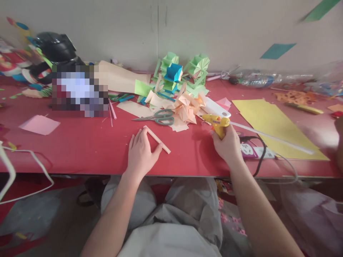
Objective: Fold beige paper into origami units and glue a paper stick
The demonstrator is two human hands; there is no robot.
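Note:
My left hand [140,151] rests on the red table, its fingertips and thumb touching a thin pale rolled paper stick [158,140] that lies slanted on the surface. My right hand [227,142] is wrapped round the handle of a yellow glue gun [218,123], whose nozzle points left. A long clear glue stick [270,135] extends from the back of the gun to the right. Green-handled scissors [163,117] lie just beyond the paper stick. Folded peach paper pieces [186,109] are heaped between the scissors and the gun.
Green folded paper shapes [198,66] and a blue one [173,72] stand at the back. A yellow sheet [276,128] and a power strip [249,150] with cables are on the right. Pink paper [39,124] lies left. The table's front edge [182,175] is near my wrists.

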